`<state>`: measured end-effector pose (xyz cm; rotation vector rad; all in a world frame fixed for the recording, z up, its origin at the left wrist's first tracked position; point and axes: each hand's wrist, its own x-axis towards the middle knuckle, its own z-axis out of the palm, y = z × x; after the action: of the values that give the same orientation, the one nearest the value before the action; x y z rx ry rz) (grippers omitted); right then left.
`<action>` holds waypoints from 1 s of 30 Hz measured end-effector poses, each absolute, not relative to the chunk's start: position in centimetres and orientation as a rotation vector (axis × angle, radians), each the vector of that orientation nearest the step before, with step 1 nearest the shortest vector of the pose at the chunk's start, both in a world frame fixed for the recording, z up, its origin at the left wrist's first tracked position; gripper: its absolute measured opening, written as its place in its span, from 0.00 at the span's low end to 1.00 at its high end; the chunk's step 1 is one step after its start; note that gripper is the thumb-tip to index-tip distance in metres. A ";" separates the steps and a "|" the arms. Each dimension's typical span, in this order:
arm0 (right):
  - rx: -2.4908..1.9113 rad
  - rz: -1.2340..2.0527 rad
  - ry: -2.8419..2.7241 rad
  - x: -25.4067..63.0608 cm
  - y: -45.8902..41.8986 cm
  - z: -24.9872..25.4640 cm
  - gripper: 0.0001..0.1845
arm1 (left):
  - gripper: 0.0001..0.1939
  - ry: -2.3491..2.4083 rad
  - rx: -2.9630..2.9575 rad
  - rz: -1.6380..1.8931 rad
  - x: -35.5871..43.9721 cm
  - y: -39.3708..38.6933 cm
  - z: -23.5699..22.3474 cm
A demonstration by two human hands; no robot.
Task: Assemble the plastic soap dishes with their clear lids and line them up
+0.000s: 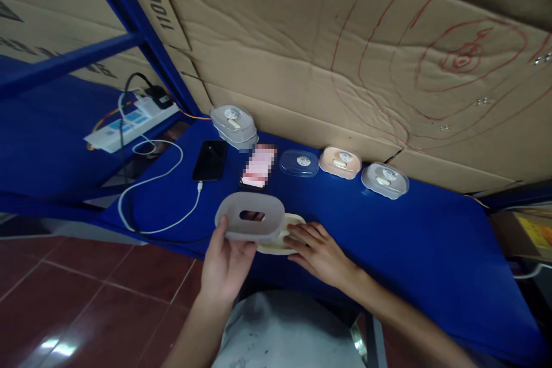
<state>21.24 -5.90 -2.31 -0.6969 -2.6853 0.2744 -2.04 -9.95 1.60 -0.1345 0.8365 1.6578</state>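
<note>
My left hand (228, 261) grips a translucent grey oval plastic piece (228, 215) with an oval slot in its middle, thumb on its near side. It is raised and tilted towards me. Partly behind it is a cream oval plastic box part (276, 247) near the table's front edge. The fingers of my right hand (317, 250) are on its right end, bent over the rim, and hide part of it. Beyond my hands lie a clear oval lid (291, 164), a lidded pink box (338, 168) and a lidded grey box (379, 187).
Stacked lidded grey boxes (235, 132) stand at the back left. A black phone (209, 161) with a white charging cable (161, 232) lies beside a phone with a lit screen (259, 167). A power strip (129, 129) is at left. Cardboard (276, 40) walls the back of the blue table (414, 247).
</note>
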 end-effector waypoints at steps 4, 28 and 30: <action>-0.850 0.316 -2.370 21.6 -6.2 -0.7 0.32 | 0.25 0.843 -0.022 1.630 0.3 -10.2 1.3; -0.800 0.653 -2.331 20.8 -4.0 -2.5 0.33 | 0.54 1.542 1.326 1.165 -2.7 -10.4 -3.2; -0.756 0.682 -2.268 21.1 -3.6 -2.5 0.31 | 0.54 1.521 1.321 1.146 -2.9 -10.4 -3.3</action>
<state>21.14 -3.56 -2.53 -0.7558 -2.2684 0.6816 -2.85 -10.35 -3.34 1.3215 1.5211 1.1462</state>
